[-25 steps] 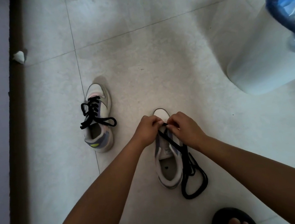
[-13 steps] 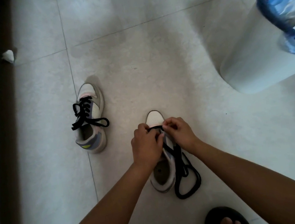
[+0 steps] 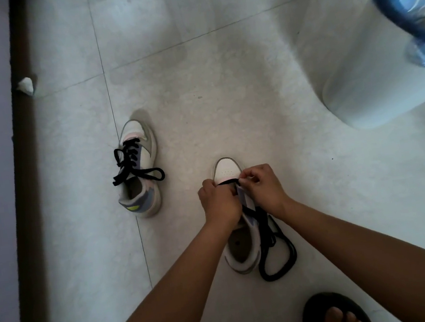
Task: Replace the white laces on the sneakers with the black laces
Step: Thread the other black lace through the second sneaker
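Pale tiled floor (image 3: pixel 222 79), dim light, dark baseboard (image 3: pixel 25 183) along the far left edge.

Near sneaker (image 3: pixel 227 168): white toe cap with perforations, grey rim, pink band just behind the toe, lilac panel on the side. It lies flat on the floor, toe pointing away, directly under both hands. Collar open, insole visible.

Black lace (image 3: pixel 276 257): flat, wide. One span runs straight across the lowest eyelets, just beyond the fingertips. The rest trails back under the right wrist and loops loosely on the floor beside the heel.

Left hand (image 3: pixel 221 205): fingers curled down over the sneaker's left eyelet row, pinching the lace end there; exact contact hidden by the knuckles.

Right hand (image 3: pixel 261 189): fingers curled, thumb and forefinger pinching the lace at the right eyelet row, just beside the left fingertips.

Second sneaker (image 3: pixel 139 170): well left of the left hand, upright, black lace threaded in crosses, ends loose over the collar. Grey, lilac and a yellow-green heel mark.

White bin (image 3: pixel 360 67) with blue liner, far beyond the right hand. Sandalled foot (image 3: pixel 335 317) at the bottom edge.
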A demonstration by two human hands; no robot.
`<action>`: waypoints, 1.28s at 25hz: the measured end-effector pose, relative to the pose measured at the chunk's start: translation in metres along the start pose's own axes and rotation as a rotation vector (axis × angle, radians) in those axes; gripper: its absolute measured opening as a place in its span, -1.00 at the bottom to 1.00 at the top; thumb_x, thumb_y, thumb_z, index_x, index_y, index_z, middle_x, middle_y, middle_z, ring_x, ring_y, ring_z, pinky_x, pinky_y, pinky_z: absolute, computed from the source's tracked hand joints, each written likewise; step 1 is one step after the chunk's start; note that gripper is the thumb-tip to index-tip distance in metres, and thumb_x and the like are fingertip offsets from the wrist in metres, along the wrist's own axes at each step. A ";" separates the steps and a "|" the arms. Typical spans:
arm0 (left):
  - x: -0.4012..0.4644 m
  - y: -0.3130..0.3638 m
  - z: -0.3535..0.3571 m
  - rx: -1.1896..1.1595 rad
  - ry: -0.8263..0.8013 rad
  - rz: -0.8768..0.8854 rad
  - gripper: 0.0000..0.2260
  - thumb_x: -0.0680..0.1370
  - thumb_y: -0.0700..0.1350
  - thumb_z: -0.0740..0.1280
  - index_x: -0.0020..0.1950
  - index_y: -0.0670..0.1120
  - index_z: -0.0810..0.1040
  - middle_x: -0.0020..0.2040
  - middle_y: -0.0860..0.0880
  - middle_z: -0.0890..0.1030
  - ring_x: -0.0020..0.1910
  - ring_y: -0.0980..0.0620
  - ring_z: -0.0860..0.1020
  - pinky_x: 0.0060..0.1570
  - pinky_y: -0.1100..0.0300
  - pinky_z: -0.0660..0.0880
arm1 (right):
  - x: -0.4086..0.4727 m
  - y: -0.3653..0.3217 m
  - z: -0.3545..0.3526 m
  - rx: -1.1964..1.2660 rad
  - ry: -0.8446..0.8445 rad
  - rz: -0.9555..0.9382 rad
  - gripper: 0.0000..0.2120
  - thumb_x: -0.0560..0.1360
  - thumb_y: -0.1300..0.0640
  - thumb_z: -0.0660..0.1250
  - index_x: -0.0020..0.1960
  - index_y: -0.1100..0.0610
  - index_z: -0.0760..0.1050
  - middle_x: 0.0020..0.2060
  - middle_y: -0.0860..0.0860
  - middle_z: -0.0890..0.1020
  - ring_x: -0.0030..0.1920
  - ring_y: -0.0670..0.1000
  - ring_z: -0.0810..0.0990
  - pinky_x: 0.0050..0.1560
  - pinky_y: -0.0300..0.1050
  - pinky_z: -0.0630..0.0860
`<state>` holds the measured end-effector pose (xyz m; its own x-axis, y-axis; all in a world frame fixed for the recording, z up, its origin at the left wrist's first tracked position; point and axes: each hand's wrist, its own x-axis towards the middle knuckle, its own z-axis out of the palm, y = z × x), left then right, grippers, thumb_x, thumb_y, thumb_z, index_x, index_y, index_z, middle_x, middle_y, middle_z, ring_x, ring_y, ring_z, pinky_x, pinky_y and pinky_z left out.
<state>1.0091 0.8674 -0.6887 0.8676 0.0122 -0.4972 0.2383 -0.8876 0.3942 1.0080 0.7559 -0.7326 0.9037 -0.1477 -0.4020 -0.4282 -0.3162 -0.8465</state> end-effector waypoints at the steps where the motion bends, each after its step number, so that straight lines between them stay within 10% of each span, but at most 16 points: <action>1: 0.001 0.000 0.000 0.016 -0.025 -0.027 -0.75 0.57 -0.13 0.21 0.14 -0.09 0.62 0.27 -0.16 0.31 0.27 -0.16 0.27 0.30 0.17 0.22 | 0.000 0.000 0.001 0.022 -0.010 0.015 -0.92 0.50 0.32 0.30 -0.08 0.25 0.58 -0.01 0.20 0.53 -0.18 -0.08 0.50 -0.26 -0.58 0.35; 13: -0.013 -0.011 0.006 -0.326 -0.068 0.013 -0.92 0.51 -0.19 0.27 -0.14 -0.13 0.38 0.27 -0.25 0.33 -0.06 0.22 0.28 -0.15 0.40 0.23 | 0.001 0.002 -0.006 -0.298 -0.177 -0.030 -0.86 0.56 0.23 0.22 0.09 0.23 0.47 0.11 0.23 0.47 0.06 0.12 0.51 0.09 -0.13 0.41; 19: -0.007 -0.028 -0.005 -0.337 -0.098 0.081 -0.87 0.43 -0.24 0.34 -0.32 -0.21 0.52 0.02 -0.17 0.43 0.00 0.11 0.44 -0.07 0.35 0.30 | -0.006 0.002 -0.005 -0.290 -0.155 -0.018 -0.85 0.56 0.21 0.21 0.10 0.18 0.47 0.12 0.20 0.48 0.01 0.07 0.51 0.02 -0.22 0.36; 25: -0.012 -0.029 -0.011 -0.426 -0.196 0.049 -0.83 0.52 -0.26 0.26 -0.14 -0.04 0.61 0.35 -0.16 0.29 0.33 -0.03 0.36 0.34 0.13 0.32 | -0.018 -0.002 -0.005 -0.180 -0.071 0.047 -0.80 0.56 0.10 0.24 0.13 0.16 0.45 0.09 0.18 0.51 -0.04 0.02 0.50 -0.07 -0.22 0.34; 32: -0.042 -0.047 -0.039 -0.311 0.007 -0.008 -0.90 0.55 -0.17 0.21 -0.02 -0.05 0.51 -0.06 0.01 0.49 -0.22 0.18 0.46 -0.22 0.30 0.36 | -0.078 -0.001 -0.010 -0.406 -0.354 0.076 -0.27 0.36 -0.33 0.33 0.36 -0.02 0.16 0.07 -0.06 0.45 -0.03 -0.04 0.49 -0.15 -0.16 0.46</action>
<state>0.9785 0.9265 -0.6568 0.8678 0.0229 -0.4963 0.3663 -0.7044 0.6080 0.9383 0.7581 -0.6964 0.7843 0.1181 -0.6090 -0.3938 -0.6639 -0.6358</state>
